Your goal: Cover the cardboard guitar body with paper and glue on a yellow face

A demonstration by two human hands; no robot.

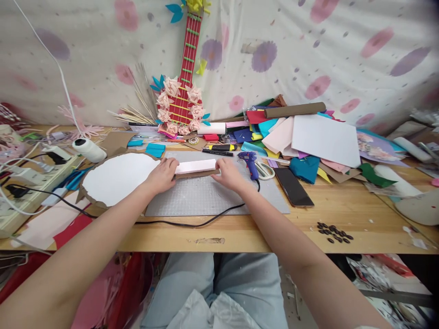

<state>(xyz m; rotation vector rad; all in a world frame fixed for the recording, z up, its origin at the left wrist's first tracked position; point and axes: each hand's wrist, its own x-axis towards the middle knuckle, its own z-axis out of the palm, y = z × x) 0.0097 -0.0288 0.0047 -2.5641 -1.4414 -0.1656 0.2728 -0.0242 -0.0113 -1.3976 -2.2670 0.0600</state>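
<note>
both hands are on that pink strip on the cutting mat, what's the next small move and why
Probably press along the pink strip toward its middle. The left hand and right hand each pin one end where it lies on a cardboard piece on the grey mat, so only the span between them is unpressed. The glue gun lies close by.

The wooden bench (343,214) carries a grey cutting mat (206,196); a phone (293,186), dark beads (334,232) and coloured paper sheets (308,137) lie nearby.
</note>
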